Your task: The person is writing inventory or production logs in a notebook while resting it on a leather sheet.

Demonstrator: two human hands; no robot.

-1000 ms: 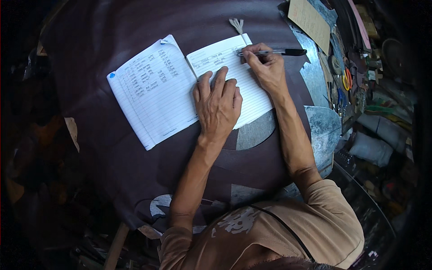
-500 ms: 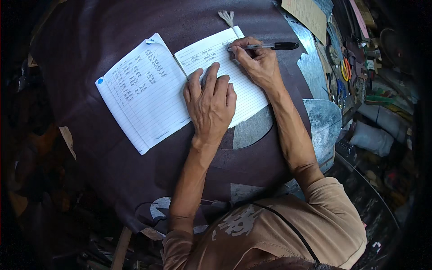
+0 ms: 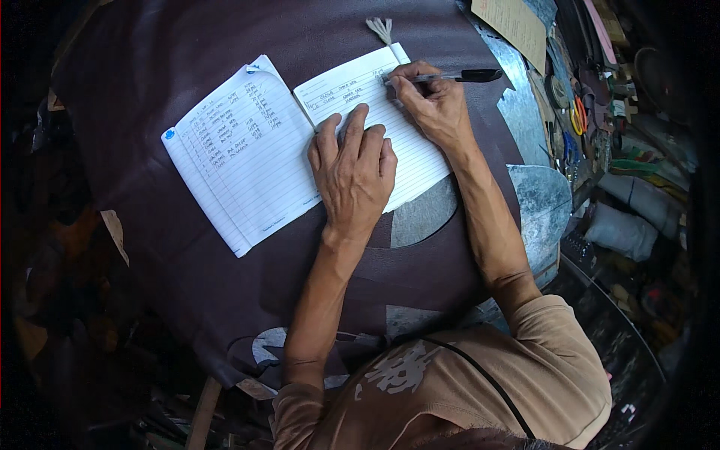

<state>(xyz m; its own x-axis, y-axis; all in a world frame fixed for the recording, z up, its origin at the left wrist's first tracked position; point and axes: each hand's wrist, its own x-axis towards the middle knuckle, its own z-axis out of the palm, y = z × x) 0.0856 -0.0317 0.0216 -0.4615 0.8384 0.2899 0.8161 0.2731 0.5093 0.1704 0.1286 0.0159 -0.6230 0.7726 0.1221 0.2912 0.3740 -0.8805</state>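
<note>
An open lined notebook (image 3: 247,180) lies on a dark brown sheet of leather (image 3: 202,300), its left page covered in handwritten rows. My left hand (image 3: 355,169) rests flat on the right page near the fold, fingers spread and nothing held. Near the upper right of that page, my right hand (image 3: 429,101) pinches a pen (image 3: 480,76) with a black cap on its back end. The pen's tip touches or nearly touches the paper beside a few handwritten lines.
Right of the leather are bare metal sheeting (image 3: 538,199), a brown card (image 3: 514,30), orange-handled scissors (image 3: 578,115) and clear plastic-wrapped bundles (image 3: 621,231). A pale tassel (image 3: 380,30) sticks out above the notebook. A cut-out gap in the leather (image 3: 424,217) shows grey surface beneath.
My right hand and the pen have shifted slightly down the page's right column, where fresh writing shows. The left hand stays put on the page.
</note>
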